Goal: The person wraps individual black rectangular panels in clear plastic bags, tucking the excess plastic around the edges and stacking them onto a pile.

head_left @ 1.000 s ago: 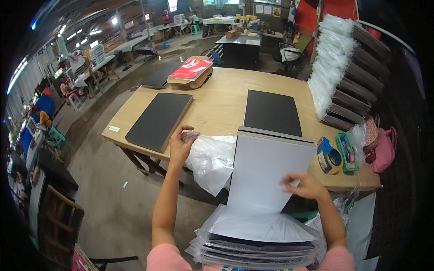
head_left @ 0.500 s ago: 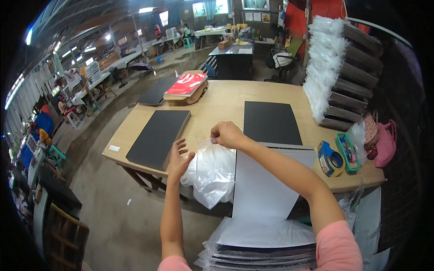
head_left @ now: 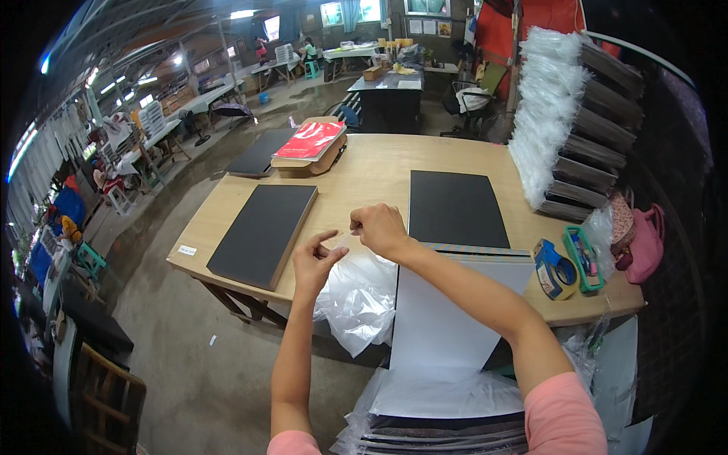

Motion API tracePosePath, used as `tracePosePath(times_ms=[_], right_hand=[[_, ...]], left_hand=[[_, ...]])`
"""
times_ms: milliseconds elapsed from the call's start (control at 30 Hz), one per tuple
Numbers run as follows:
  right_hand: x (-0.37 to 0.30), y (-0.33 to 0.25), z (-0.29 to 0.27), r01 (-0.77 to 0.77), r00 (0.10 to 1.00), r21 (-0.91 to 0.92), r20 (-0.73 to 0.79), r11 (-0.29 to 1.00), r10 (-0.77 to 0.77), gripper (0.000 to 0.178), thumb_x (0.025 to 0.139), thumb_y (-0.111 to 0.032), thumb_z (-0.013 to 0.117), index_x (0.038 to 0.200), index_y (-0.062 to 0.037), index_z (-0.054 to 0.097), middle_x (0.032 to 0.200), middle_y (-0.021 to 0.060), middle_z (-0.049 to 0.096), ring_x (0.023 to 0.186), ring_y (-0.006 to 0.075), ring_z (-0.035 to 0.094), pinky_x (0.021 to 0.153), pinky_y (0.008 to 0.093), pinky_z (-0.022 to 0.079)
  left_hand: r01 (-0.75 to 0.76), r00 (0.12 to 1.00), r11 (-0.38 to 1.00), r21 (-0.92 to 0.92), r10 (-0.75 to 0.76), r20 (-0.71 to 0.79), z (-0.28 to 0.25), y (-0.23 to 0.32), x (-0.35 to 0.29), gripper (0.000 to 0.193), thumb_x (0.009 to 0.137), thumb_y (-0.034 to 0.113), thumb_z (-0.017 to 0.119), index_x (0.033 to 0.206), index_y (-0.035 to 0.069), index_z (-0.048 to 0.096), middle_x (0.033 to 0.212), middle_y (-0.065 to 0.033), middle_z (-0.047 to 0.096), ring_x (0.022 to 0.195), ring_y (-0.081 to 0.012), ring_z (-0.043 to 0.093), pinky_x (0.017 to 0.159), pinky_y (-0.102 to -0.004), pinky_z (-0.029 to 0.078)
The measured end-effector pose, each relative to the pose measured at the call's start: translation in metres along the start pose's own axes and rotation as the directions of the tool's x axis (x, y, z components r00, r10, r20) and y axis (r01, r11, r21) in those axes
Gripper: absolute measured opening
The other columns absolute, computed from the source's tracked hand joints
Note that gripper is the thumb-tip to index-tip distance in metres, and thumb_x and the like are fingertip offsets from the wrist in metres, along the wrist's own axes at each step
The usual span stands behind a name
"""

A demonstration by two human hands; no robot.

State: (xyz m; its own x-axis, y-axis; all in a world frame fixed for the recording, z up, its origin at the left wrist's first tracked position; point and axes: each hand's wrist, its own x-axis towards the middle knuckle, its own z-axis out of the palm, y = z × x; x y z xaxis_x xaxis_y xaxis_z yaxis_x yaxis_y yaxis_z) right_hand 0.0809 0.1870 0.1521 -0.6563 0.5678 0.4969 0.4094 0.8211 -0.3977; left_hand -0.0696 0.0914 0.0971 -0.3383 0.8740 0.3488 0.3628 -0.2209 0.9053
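Note:
My right hand (head_left: 381,230) is closed in a pinch at the upper edge of a clear plastic bag (head_left: 359,302). The crumpled bag hangs over the table's front edge. Just left of it my left hand (head_left: 313,262) is raised, thumb and fingers apart, holding nothing visible. Under my right forearm a white sheet or panel (head_left: 436,311) slopes from the table down to a stack of plastic-wrapped dark boards (head_left: 447,432). A black board (head_left: 459,208) lies flat beyond my right hand. A thick black board stack (head_left: 262,233) sits to the left.
On the wooden table (head_left: 371,163) stand a red booklet (head_left: 313,141), a blue tape dispenser (head_left: 554,269) and a green basket (head_left: 582,258) of small items. A tall pile of plastic-wrapped boards (head_left: 584,129) rises at the far right, near a pink bag (head_left: 644,243).
My left hand has moved right and up, closer to my right hand, its fingers drawing in toward the thumb. My right hand has shifted slightly left, still pinching.

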Motion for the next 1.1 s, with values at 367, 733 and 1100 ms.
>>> tracePosePath(times_ms=[367, 733, 1100], right_hand=[[-0.044, -0.019, -0.038, -0.411, 0.151, 0.684, 0.703, 0.602, -0.695, 0.025, 0.091, -0.025, 0.059, 0.092, -0.0006, 0.063, 0.083, 0.0064, 0.064, 0.07, 0.0115, 0.056, 0.068, 0.0271, 0.047], [-0.201, 0.022, -0.156, -0.601, 0.364, 0.736, 0.6, 0.313, -0.712, 0.023, 0.08, -0.025, 0.071, 0.081, -0.0017, 0.072, 0.083, 0.0149, 0.067, 0.09, 0.023, 0.062, 0.094, 0.0415, 0.04], [-0.321, 0.038, -0.166, -0.181, 0.854, 0.983, 0.137, 0.039, 0.503, 0.011, 0.063, -0.003, 0.069, 0.071, 0.0009, 0.062, 0.056, 0.0056, 0.052, 0.059, 0.0194, 0.056, 0.06, 0.0309, 0.049]], left_hand=[[0.055, 0.371, 0.968, -0.243, 0.206, 0.905, -0.059, 0.085, -0.057, 0.06, 0.094, 0.049, 0.044, 0.118, -0.005, 0.057, 0.098, -0.0132, 0.067, 0.097, -0.0179, 0.056, 0.086, -0.0282, 0.043], [0.427, 0.402, 0.56, -0.71, 0.586, 0.704, 0.023, 0.108, -0.123, 0.031, 0.087, 0.03, 0.062, 0.097, 0.0, 0.061, 0.081, -0.0136, 0.061, 0.076, -0.0208, 0.057, 0.07, -0.0361, 0.046], [-0.026, 0.894, 0.964, -0.264, 0.141, 0.425, 0.031, 0.071, -0.103, 0.035, 0.082, 0.015, 0.065, 0.115, 0.006, 0.057, 0.082, -0.0079, 0.056, 0.058, -0.0175, 0.055, 0.053, -0.0331, 0.045]])
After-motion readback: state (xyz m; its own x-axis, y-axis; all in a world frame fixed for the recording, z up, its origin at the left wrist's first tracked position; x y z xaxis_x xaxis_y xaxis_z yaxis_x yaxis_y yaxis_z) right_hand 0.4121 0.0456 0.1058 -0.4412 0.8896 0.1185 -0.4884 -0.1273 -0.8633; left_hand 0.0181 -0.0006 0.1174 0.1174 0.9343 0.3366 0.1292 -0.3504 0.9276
